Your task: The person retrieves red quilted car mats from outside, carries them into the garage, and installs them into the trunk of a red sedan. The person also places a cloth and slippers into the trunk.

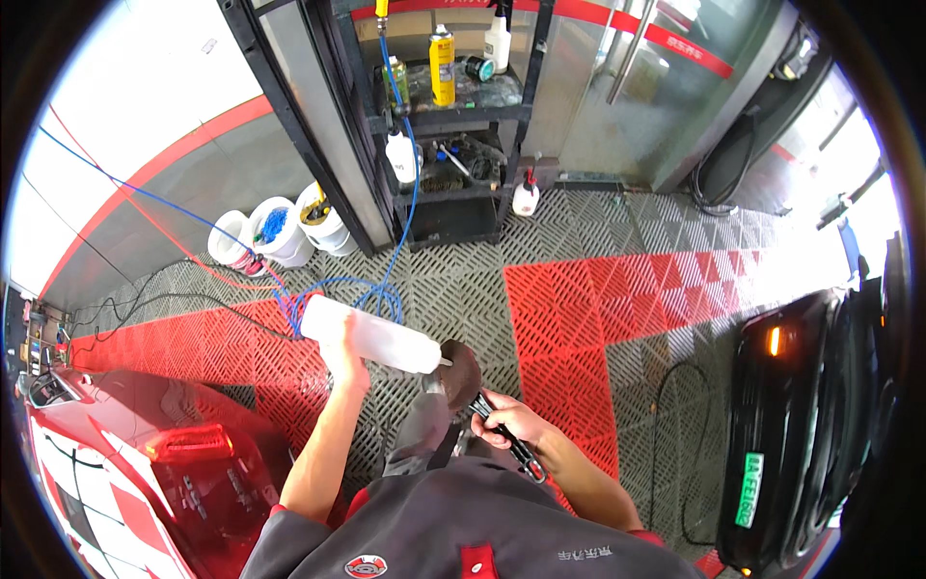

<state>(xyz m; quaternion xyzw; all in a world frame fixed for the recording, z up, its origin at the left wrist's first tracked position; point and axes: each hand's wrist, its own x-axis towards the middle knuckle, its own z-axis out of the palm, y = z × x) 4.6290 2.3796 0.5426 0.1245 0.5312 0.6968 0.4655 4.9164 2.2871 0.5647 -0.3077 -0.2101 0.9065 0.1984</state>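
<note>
Slatted red and grey floor tiles (559, 318) extend between a red car (135, 407) and a black car (791, 396). My left hand (340, 352) grips a tilted white bottle (386, 341), nozzle toward the right. My right hand (513, 422) grips a black-handled tool (465, 381); its round brown head sits at the nozzle, contact indeterminate. Both items are positioned before my torso.

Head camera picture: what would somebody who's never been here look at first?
Probably the white squeeze bottle in the left hand, near the middle, pointing at the brown-headed tool in the right hand. Then the red car at lower left and the black car on the right, with the red-and-grey floor grating between them.
</note>
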